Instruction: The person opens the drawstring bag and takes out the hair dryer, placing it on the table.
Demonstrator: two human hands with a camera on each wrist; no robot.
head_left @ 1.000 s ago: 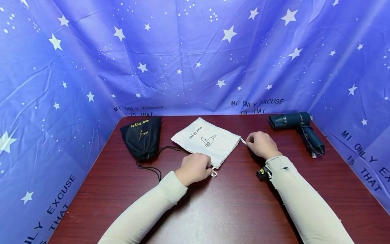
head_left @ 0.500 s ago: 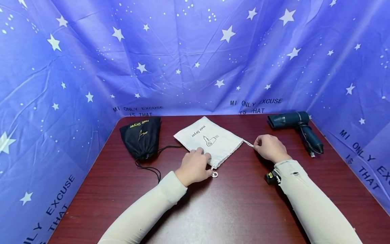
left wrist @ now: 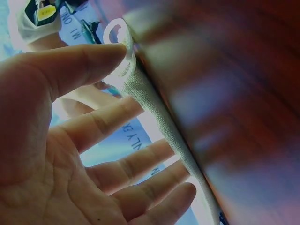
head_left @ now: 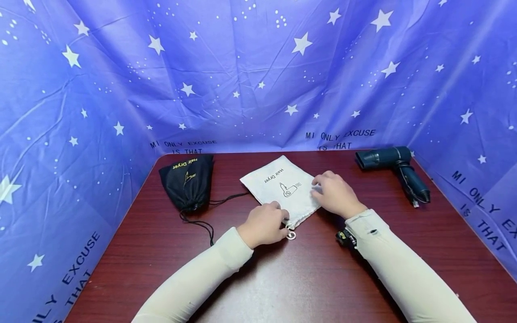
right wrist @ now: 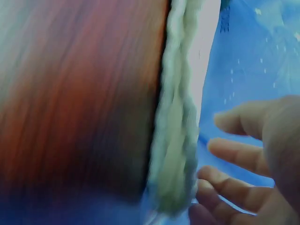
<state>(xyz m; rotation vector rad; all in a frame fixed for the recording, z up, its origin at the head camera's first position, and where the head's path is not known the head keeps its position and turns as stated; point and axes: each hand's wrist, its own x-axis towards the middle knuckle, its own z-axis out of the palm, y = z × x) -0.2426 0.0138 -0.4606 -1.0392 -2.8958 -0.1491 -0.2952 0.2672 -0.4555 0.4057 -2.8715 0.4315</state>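
Observation:
A white cloth drawstring bag [head_left: 270, 177], printed "Hair Dryer" with a dryer drawing, lies flat mid-table, its gathered mouth toward the person. My left hand [head_left: 262, 224] rests at its near-left edge, fingers spread and fairly straight along the cloth in the left wrist view. The left thumb reaches the small white drawstring loop [left wrist: 123, 23] at the bag's near corner. My right hand [head_left: 338, 195] is over the bag's right corner, fingers loosely bent and pinching nothing. In the right wrist view, the mouth's wavy hem [right wrist: 176, 117] runs just beside the right fingers, slightly parted and blurred.
A black drawstring bag [head_left: 186, 181] with gold lettering lies at the left, its black cord running toward the white bag. A dark folding hair dryer [head_left: 387, 157] lies at the back right. A starry blue curtain [head_left: 242, 67] encloses the reddish wooden table [head_left: 274, 287].
The right hand pulled the white cord out rightward, then let go and moved left onto the bag's corner. The white bag slid right and turned slightly. The left hand loosened and shifted right.

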